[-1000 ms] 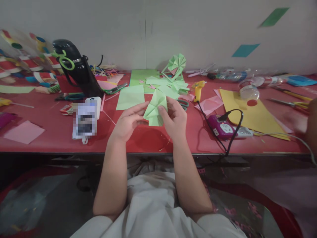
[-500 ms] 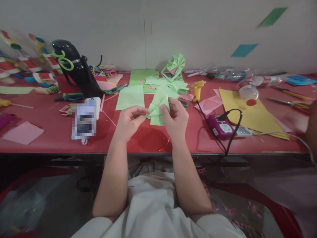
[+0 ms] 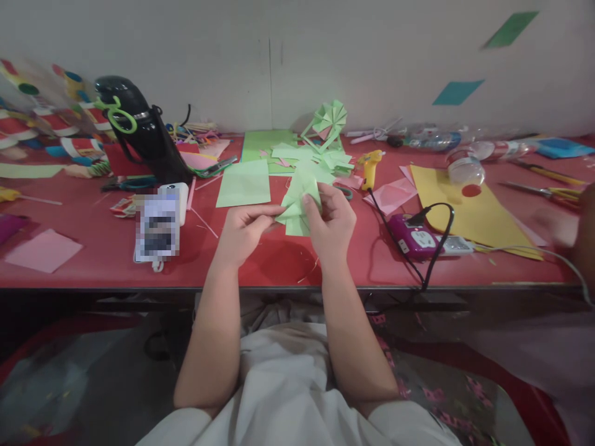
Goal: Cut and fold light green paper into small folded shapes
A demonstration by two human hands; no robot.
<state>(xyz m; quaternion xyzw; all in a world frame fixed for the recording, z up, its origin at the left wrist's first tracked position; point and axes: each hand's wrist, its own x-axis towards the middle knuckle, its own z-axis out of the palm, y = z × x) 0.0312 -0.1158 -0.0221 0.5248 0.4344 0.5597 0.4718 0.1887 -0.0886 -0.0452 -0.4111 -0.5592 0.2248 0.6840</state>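
Observation:
A folded piece of light green paper (image 3: 297, 204) is held up between my two hands above the red table. My right hand (image 3: 332, 217) pinches it with the thumb on its front face and the fingers behind. At its lower left corner, my left hand (image 3: 246, 232) closes thumb and fingers on the edge. A flat green sheet (image 3: 244, 184) lies beyond my left hand. Behind the held paper are green scraps (image 3: 325, 159) and a folded green paper model (image 3: 330, 121) with a round, pleated top.
On the right are a yellow glue gun (image 3: 370, 168), a purple power adapter (image 3: 413, 236) with cords, yellow paper (image 3: 465, 210) and scissors (image 3: 539, 191). Leftward, a phone (image 3: 158, 226) and black bottle (image 3: 144, 127) stand. Another person's blurred hand (image 3: 555, 226) is at the right edge.
My left fingers have straightened somewhat and lie along the paper's lower left edge. The folded paper has tilted slightly in my right hand; the view has shifted a little.

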